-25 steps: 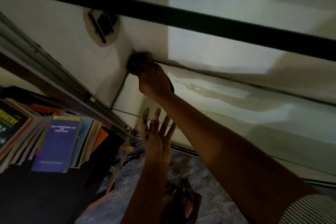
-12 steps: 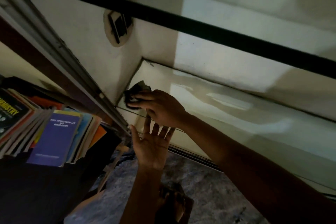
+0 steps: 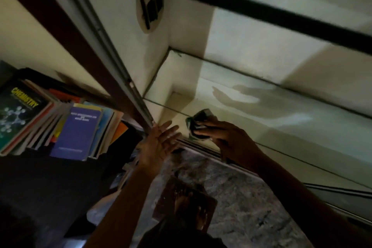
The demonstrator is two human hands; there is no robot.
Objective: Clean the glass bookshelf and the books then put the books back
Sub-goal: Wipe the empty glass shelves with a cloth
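Dim glass shelf [image 3: 281,125], blurred dark cloth [image 3: 198,125]

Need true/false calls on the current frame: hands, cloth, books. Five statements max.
1. The right hand holds a dark cloth at the front edge of the glass shelf. True.
2. The left hand grips a book. False: its fingers are straight and hold nothing, near the frame rail.
3. The books stand on the glass shelf. False: they lie stacked left of the frame, and the shelf shows none.
4. A Chemistry book is in that stack. True.
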